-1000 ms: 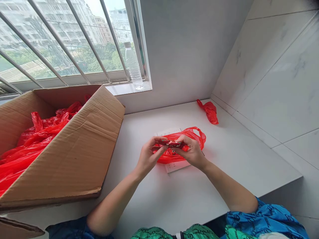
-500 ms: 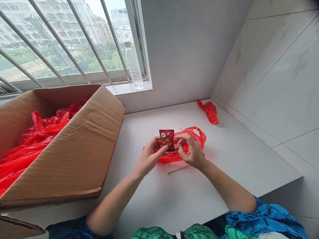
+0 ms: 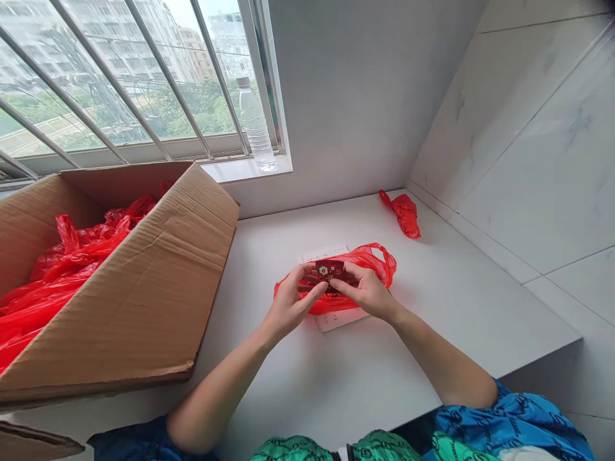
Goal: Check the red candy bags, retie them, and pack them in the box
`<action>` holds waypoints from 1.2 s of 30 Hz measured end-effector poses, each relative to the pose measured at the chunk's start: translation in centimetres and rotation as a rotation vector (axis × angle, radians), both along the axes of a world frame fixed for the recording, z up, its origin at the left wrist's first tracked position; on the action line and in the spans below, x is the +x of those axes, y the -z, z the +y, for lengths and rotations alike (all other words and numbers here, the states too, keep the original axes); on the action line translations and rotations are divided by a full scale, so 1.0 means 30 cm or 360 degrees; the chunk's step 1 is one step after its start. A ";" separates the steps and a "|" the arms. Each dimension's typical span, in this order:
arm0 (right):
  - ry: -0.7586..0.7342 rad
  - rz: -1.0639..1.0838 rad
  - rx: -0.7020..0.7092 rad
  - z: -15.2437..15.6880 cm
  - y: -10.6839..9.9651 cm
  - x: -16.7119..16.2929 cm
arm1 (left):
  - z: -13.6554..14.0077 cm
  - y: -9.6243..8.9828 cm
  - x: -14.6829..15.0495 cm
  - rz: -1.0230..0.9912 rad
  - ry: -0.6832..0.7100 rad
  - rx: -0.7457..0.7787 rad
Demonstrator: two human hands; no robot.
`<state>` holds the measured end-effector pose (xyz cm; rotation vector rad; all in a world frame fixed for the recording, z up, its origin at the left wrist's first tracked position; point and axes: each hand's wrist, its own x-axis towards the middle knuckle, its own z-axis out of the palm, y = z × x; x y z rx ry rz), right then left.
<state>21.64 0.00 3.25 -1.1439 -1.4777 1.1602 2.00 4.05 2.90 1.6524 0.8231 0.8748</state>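
Between my two hands is a small dark-red snack packet (image 3: 330, 270) with a flower print and pale lettering. My left hand (image 3: 293, 296) grips its left side, thumb across the front. On the other side my right hand (image 3: 371, 293) pinches it too, its thumb meeting the left one near the packet's lower middle. Just below and behind the hands lies an open red plastic bag (image 3: 384, 259), its handle loop standing up at the right. Under the bag a white printed sheet or flat box (image 3: 331, 321) shows at front and back.
On the left stands an open cardboard box (image 3: 158, 288) full of red plastic bags (image 3: 72, 269). A small knotted red bag (image 3: 406, 214) lies at the counter's back right corner. A clear water bottle (image 3: 257, 125) stands on the sill by the barred window. Tiled wall borders the right.
My right hand has moved left from beside the packet and now grips it along with the left hand. The packet has tilted back and its face looks shorter.
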 end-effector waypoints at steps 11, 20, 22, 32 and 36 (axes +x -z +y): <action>-0.0024 0.0164 -0.0109 0.014 0.024 0.002 | 0.004 -0.009 0.007 -0.0427 -0.0144 -0.0437; -0.0028 0.0023 -0.0034 0.015 0.022 0.016 | 0.006 -0.009 0.005 -0.0340 -0.0059 -0.0369; -0.0068 -0.0005 -0.0019 0.011 0.021 0.011 | 0.003 -0.006 0.010 -0.0319 -0.0064 -0.0285; 0.0151 -0.0091 0.0177 0.020 0.034 0.003 | -0.012 -0.005 0.024 -0.0373 -0.0127 -0.0431; 0.0104 0.0027 0.0044 0.020 0.028 0.000 | -0.009 0.008 0.027 -0.0438 -0.0139 -0.0572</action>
